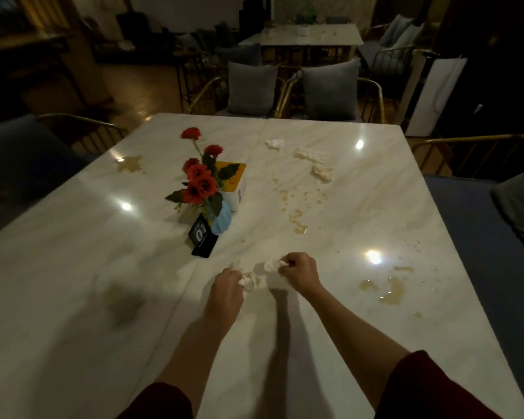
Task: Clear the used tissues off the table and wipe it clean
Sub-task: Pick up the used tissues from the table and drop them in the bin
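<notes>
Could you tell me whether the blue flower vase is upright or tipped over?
Upright: the blue vase stands on its base, with the red flowers rising above it.

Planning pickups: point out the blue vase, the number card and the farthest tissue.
blue vase (223,220), head view, its ribbed belly.
number card (204,244), head view, its black face.
farthest tissue (275,143), head view, its crumpled middle.

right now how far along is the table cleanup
Early. Nothing looks finished yet. In hand: the left hand and right hand grip crumpled tissue near the front of the table. Left: three used tissues at the far right, plus brown spills at the far left, middle and near right, all unwiped.
</notes>
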